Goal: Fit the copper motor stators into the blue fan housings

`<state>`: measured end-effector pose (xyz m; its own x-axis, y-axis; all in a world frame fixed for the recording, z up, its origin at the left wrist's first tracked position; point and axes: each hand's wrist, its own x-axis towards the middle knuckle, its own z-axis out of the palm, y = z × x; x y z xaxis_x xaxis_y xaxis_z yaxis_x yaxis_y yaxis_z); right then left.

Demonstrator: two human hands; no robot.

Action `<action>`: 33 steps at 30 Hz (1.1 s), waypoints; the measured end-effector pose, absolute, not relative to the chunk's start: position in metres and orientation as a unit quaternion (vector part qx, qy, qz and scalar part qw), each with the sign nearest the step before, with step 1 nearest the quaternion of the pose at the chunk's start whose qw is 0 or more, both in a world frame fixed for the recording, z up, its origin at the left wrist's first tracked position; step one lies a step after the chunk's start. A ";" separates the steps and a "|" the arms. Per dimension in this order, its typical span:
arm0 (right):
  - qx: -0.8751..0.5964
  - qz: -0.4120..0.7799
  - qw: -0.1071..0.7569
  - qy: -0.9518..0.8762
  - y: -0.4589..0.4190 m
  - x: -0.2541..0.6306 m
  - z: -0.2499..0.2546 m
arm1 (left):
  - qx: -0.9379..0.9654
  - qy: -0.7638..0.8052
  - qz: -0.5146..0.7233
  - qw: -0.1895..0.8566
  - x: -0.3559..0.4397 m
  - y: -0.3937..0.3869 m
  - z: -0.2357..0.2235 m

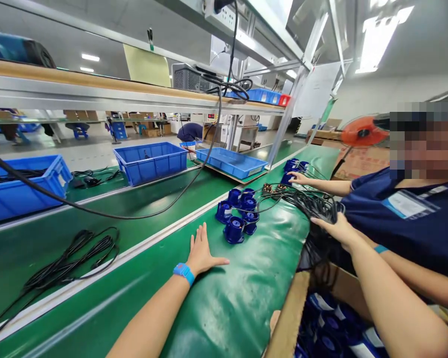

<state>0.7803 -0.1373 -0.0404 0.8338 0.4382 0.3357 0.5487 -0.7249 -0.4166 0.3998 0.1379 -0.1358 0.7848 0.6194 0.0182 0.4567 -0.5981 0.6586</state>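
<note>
My left hand (201,254), a blue band at its wrist, lies flat on the green mat (231,293), fingers spread and nothing in it. Just beyond its fingertips stands a cluster of dark blue cup-shaped plastic parts (234,229), with thin black leads running off to the right. At the mat's right edge, my right hand (339,232) is closed around a thick bundle of black cables (302,201); some of its fingers are hidden. The cables trail back across the mat and also hang down over the edge.
A co-worker at right reaches a hand (298,178) to more blue parts (291,165). Below my right arm, an open cardboard box (289,313) holds several blue parts. Leftward are a coiled black cable (70,258), blue bins (153,161) and a shallow blue tray (235,164).
</note>
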 end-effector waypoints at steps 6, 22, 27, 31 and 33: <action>-0.836 -0.063 0.271 -0.473 -0.044 0.665 -0.077 | 0.877 0.275 0.082 0.386 0.343 0.100 -0.129; -0.465 0.034 0.094 -0.880 0.232 0.235 -0.112 | 0.771 0.598 0.220 0.009 -0.065 -0.046 -0.151; -0.496 0.038 0.014 -0.867 0.305 0.174 -0.100 | 0.624 0.751 0.190 -0.102 -0.188 -0.054 -0.108; -0.516 0.024 -0.050 -0.855 0.324 0.160 -0.100 | 0.670 0.734 0.108 -0.041 -0.218 -0.046 -0.102; -0.512 -0.002 -0.049 -0.857 0.319 0.163 -0.096 | 0.678 0.729 0.087 0.004 -0.219 -0.040 -0.101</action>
<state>0.1634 0.3194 -0.0964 -0.4704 0.8786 -0.0822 0.8781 0.4753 0.0549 -0.2193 -0.0395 -0.1013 -0.0794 0.9904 0.1129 0.9891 0.0642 0.1326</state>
